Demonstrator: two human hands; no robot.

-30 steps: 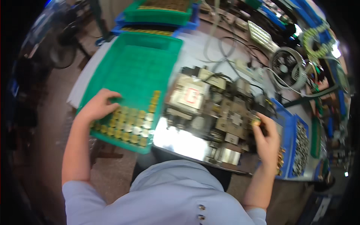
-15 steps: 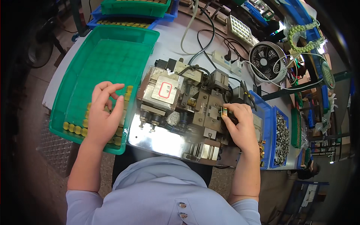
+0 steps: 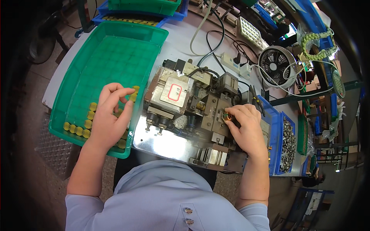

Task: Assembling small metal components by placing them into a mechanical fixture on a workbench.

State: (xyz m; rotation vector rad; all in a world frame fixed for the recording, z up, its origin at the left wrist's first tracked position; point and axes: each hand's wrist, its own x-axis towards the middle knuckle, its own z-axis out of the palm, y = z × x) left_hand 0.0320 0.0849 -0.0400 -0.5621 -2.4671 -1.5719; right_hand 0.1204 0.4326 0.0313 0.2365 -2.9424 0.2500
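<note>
My left hand (image 3: 110,117) is over the right side of a green plastic tray (image 3: 58,111), its fingers bent and thumb apart from the index finger, nothing visible between them. Its index fingertip is close to a small yellow rounded piece (image 3: 133,97); I cannot tell if they touch. Several similar yellow pieces lie in a row at the tray's near left. With thumb and fingers pinched, my right hand (image 3: 246,125) holds a small brass-coloured metal part (image 3: 227,116) beside the steel block of a bench machine (image 3: 210,115). The fingers partly cover that part.
A blue bin of small metal parts (image 3: 287,144) stands right of the machine. Black-handled pliers (image 3: 256,101) lie behind my right hand. Farther back are a round fan (image 3: 275,66), a power strip (image 3: 231,61) and loose cables. More stacked trays (image 3: 142,8) sit at the far left.
My right hand has moved slightly left with the brass-coloured part, closer to the machine's block. My left index finger has come nearer the yellow pieces at the tray's right side.
</note>
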